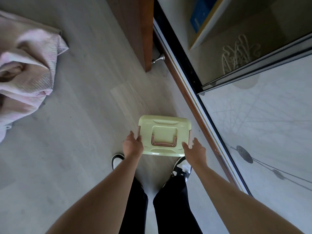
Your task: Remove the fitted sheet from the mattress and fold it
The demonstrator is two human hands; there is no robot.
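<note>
A crumpled pink and beige striped sheet (28,65) lies bunched over the corner of the bed at the far left, away from both hands. In front of my feet is a pale green plastic box (164,135) with a pink handle folded flat on its lid. My left hand (133,145) touches the box's left side with fairly straight fingers. My right hand (194,149) is at the box's right side, thumb on the lid edge. Whether the box rests on the floor or is lifted I cannot tell.
A brown wooden door (140,31) with a metal door stop (157,59) stands ahead. On the right is a wardrobe with a sliding door (253,132), white hangers (236,54) and a blue box (200,12) inside. Grey floor (81,115) spreads between bed and wardrobe.
</note>
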